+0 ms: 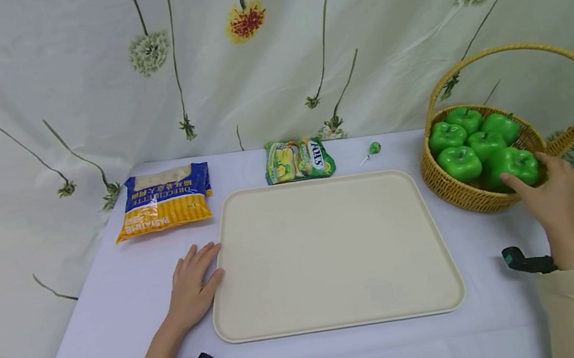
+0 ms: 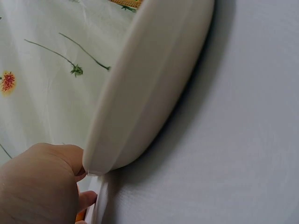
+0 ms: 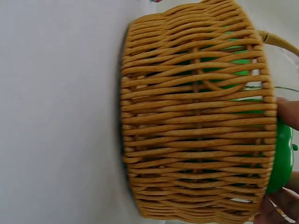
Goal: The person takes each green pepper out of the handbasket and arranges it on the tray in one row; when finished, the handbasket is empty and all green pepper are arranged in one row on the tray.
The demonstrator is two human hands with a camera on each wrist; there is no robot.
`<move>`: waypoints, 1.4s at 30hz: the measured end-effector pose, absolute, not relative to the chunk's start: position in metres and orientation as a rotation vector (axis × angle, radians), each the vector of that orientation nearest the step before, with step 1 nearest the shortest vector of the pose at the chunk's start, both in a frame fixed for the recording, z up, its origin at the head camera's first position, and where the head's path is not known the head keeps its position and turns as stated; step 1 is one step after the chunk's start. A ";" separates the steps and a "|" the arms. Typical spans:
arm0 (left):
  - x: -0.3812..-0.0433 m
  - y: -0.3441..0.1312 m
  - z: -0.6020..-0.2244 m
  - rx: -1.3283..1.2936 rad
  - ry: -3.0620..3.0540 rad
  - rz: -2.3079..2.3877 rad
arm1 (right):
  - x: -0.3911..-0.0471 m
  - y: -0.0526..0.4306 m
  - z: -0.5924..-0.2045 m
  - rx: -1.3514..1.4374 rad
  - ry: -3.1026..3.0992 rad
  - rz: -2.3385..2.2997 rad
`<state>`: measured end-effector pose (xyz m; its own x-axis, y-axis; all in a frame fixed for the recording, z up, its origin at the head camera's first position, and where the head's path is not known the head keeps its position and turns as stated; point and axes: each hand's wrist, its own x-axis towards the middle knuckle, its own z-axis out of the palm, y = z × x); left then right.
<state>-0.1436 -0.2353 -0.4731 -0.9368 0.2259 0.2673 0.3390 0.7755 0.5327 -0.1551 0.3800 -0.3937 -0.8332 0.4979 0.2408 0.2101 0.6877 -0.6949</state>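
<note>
My right hand [image 1: 553, 188] reaches over the near right rim of a wicker basket [image 1: 453, 186]. Thumb and fingers hold a glossy green bell pepper [image 1: 512, 163] from both sides; it still sits among other green peppers [image 1: 459, 163] in the basket. In the right wrist view, the held pepper [image 3: 282, 158] shows just above the woven wall, between thumb and fingers. My left hand [image 1: 193, 286] rests at the left edge of a cream tray [image 1: 328, 254], fingers extended and touching its rim. The left wrist view shows the tray's side [image 2: 140, 88] beside that hand [image 2: 42, 182].
A blue and orange pasta bag [image 1: 167, 199] lies at the back left. Behind the tray are a green and yellow Fox's candy bag [image 1: 298, 160] and a small green lollipop [image 1: 375, 148]. The basket's tall handle [image 1: 516, 47] arches above it. A floral cloth hangs behind the white table.
</note>
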 end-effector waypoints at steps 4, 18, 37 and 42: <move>-0.142 -0.237 -0.472 -0.445 -2.777 -0.887 | -0.153 0.372 -0.383 -0.620 -2.418 0.961; -0.140 -0.240 -0.472 -0.427 -2.790 -0.899 | -0.142 0.315 -0.351 -0.398 -2.422 0.876; -0.142 -0.238 -0.471 -0.416 -2.839 -0.916 | -0.175 0.126 -0.364 0.231 -2.648 1.259; -0.141 -0.237 -0.471 -0.422 -2.820 -0.904 | -0.181 0.071 -0.364 0.365 -2.691 1.231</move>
<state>-0.1413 -0.2372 -0.4705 -0.9492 0.2191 0.2261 0.3097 0.7786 0.5458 -0.1806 0.0710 -0.3642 -0.9576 -0.1538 0.2436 -0.2849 0.6314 -0.7212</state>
